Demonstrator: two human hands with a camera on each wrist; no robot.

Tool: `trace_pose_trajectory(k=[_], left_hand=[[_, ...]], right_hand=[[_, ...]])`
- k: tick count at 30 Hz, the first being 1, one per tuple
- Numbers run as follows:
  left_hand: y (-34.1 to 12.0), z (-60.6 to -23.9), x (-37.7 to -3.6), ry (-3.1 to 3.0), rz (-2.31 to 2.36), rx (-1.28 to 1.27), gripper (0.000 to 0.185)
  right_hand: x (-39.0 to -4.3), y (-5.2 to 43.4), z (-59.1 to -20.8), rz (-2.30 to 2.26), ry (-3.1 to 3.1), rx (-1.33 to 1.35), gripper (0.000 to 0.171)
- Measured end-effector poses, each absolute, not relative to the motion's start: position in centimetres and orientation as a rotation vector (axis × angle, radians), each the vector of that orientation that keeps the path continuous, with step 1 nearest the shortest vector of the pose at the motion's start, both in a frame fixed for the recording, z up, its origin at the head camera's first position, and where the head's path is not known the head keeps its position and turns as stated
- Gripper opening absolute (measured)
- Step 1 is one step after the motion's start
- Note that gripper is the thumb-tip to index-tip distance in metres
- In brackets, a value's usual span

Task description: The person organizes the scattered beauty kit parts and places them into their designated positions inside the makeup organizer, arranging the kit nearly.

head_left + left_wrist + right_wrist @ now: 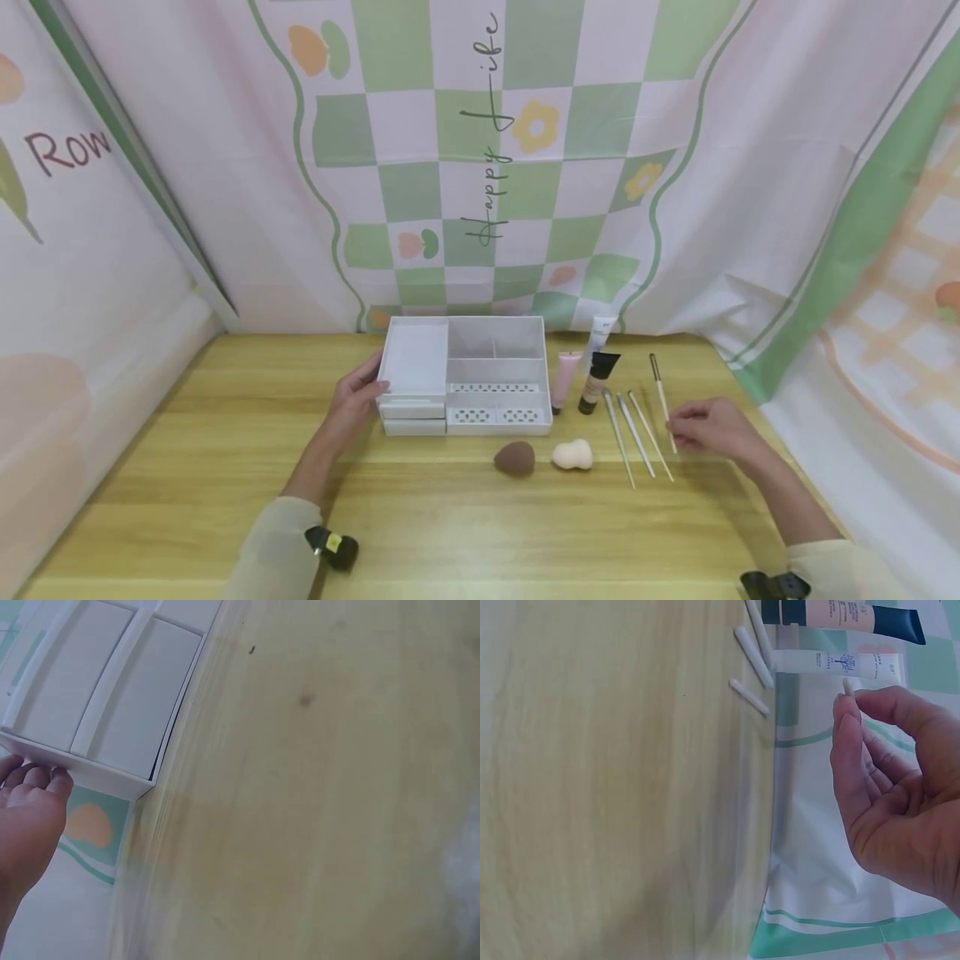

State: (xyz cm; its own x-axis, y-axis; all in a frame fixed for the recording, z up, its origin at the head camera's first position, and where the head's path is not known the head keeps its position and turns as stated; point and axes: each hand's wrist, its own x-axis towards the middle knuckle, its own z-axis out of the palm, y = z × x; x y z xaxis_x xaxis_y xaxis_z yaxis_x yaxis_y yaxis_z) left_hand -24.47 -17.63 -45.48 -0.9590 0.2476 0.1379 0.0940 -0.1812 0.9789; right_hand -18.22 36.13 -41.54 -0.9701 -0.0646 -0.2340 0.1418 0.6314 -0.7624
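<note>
My left hand [354, 402] rests against the left side of a white storage organizer [498, 375], its thumb over the top edge. In the left wrist view, bent fingers [36, 778] touch the organizer's side wall below the two drawer fronts [139, 701]. At the right, my right hand [708, 427] pinches a thin makeup brush [660, 392] between thumb and fingertips, its dark end pointing away. The right wrist view shows the held brush's pale handle end [848, 686] poking out of the pinch. Three more brushes [636, 433] lie side by side just left of that hand.
A pink tube [566, 379], a black-capped tube [596, 383] and a white tube [600, 335] stand right of the organizer. In front lie a brown makeup sponge [515, 458] and a cream one [573, 455]. Patterned cloth [495, 192] hangs behind the wooden table [450, 533].
</note>
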Motion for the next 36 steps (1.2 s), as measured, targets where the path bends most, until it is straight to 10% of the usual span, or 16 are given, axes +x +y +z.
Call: trace_pose_trajectory(k=[36], left_hand=[[-17.5,-45.4,-24.5,1.935,2.302,0.42,0.066]], right_hand=[[-17.3,33.0,-37.4,-1.468,2.524,-0.074,0.046]])
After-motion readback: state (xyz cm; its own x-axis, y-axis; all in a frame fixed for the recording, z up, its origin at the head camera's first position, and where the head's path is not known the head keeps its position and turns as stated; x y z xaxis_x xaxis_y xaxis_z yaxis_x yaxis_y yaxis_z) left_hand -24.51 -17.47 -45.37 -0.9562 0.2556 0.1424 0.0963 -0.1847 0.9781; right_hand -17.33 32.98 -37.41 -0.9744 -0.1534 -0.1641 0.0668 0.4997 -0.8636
